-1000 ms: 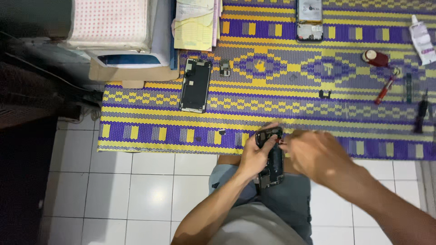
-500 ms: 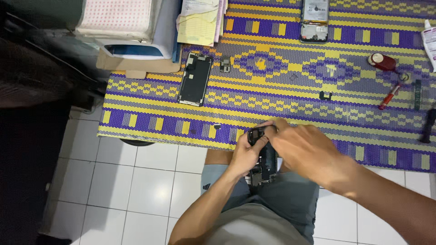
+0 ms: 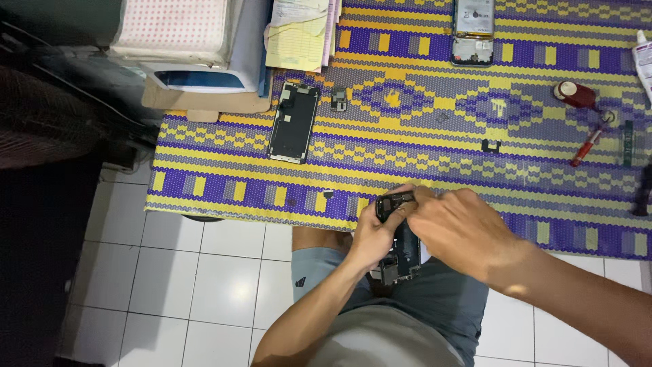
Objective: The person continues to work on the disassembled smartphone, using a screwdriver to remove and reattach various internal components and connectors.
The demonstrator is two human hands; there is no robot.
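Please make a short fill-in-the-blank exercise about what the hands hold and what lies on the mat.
1. Both hands grip an opened ____ body.
2. The left hand holds it above the person's ____.
3. The detached black screen lies on the woven ____, apart from the right hand.

Missing words: phone; lap; mat

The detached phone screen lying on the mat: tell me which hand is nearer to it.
Left. The left hand grips the opened phone below and right of the detached screen. The right hand sits farther right, beyond the phone.
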